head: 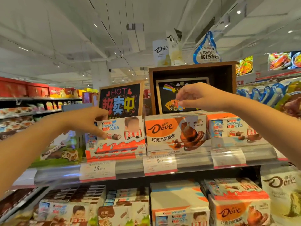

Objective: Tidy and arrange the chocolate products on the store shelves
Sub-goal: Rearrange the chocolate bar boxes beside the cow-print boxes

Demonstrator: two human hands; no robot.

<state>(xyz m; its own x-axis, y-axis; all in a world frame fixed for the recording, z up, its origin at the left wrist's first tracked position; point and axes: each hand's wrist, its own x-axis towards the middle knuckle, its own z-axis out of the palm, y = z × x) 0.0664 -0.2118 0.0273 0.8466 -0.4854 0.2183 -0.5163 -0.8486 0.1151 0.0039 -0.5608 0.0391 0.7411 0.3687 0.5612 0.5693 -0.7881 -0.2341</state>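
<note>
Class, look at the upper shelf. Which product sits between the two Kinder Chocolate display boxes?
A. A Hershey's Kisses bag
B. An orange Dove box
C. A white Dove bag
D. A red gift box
B: the orange Dove box stands in the middle of the upper shelf, with one Kinder Chocolate box on its left and another Kinder Chocolate box on its right.

My only view is head-worn, facing forward and tilted slightly upward at the top shelf [162, 170], close in, ceiling [65, 38] filling the upper frame
</note>
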